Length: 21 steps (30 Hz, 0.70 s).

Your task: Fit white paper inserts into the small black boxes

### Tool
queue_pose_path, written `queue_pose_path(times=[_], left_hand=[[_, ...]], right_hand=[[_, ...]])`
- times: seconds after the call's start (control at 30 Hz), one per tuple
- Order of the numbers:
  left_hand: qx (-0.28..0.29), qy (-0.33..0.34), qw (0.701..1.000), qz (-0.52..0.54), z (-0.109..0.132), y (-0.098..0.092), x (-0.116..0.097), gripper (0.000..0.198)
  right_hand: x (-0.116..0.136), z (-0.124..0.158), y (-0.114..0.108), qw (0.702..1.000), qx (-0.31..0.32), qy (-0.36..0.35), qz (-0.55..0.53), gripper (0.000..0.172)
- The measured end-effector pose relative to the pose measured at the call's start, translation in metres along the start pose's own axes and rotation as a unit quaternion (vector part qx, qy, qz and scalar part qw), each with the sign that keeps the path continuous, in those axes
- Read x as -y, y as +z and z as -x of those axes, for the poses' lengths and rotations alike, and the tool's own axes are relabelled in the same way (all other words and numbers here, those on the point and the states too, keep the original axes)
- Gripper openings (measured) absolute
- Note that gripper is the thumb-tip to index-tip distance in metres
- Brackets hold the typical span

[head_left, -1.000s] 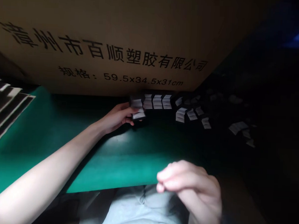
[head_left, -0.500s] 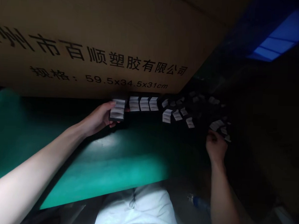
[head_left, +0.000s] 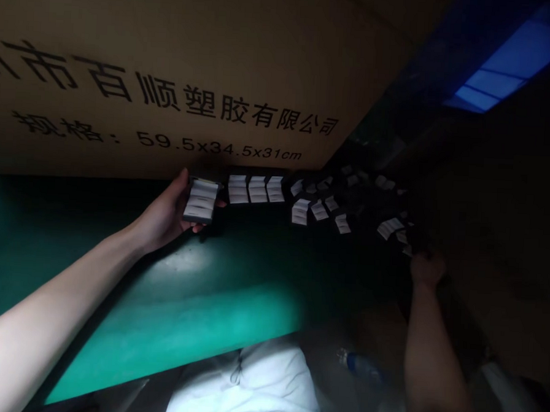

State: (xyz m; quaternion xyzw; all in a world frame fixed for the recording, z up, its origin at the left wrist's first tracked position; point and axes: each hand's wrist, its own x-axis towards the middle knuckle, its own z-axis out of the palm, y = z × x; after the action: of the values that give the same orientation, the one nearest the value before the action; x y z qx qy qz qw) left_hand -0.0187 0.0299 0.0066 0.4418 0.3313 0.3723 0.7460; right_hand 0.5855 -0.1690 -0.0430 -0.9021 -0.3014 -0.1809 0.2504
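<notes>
My left hand (head_left: 168,213) reaches across the green mat (head_left: 182,299) and grips a small dark pack with white labels (head_left: 200,200), thumb on top and fingers under it. It sits at the left end of a row of like packs (head_left: 256,189) lined up against the cardboard box (head_left: 171,71). My right hand (head_left: 426,268) is far right in deep shadow, fingers curled at the loose white-labelled pieces (head_left: 390,227); what it holds is too dark to make out.
The big brown carton with black printing fills the back. Several loose packs (head_left: 318,208) lie scattered between the row and my right hand. A plastic bottle (head_left: 361,365) lies below the table edge near my lap. A blue-lit window (head_left: 503,70) glows top right.
My right hand went from in front of my chest out to the dark pile at the right. The left hand kept its pack and tilted it up a little. The view shifted right.
</notes>
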Motion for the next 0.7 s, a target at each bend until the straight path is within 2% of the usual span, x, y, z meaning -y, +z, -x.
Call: queue_pose_path(times=[0.17,0.27,0.53,0.7], left_hand=[[-0.017,-0.003,1.000,0.002,0.000,0.004,-0.001,0.053],[-0.022,-0.007,1.000,0.001,0.001,0.006,0.000,0.053],[-0.034,-0.019,0.999,-0.010,0.004,0.012,-0.002,0.053],[-0.024,-0.024,0.999,-0.008,0.003,0.011,-0.002,0.049]], right_hand=[[0.000,-0.001,0.008,0.995,0.095,0.003,-0.008,0.049],[0.004,0.003,0.010,0.993,0.117,0.003,0.000,0.048],[0.005,0.006,0.009,0.996,0.082,-0.008,0.023,0.043],[-0.004,0.004,0.012,0.997,0.050,-0.055,0.015,0.043]])
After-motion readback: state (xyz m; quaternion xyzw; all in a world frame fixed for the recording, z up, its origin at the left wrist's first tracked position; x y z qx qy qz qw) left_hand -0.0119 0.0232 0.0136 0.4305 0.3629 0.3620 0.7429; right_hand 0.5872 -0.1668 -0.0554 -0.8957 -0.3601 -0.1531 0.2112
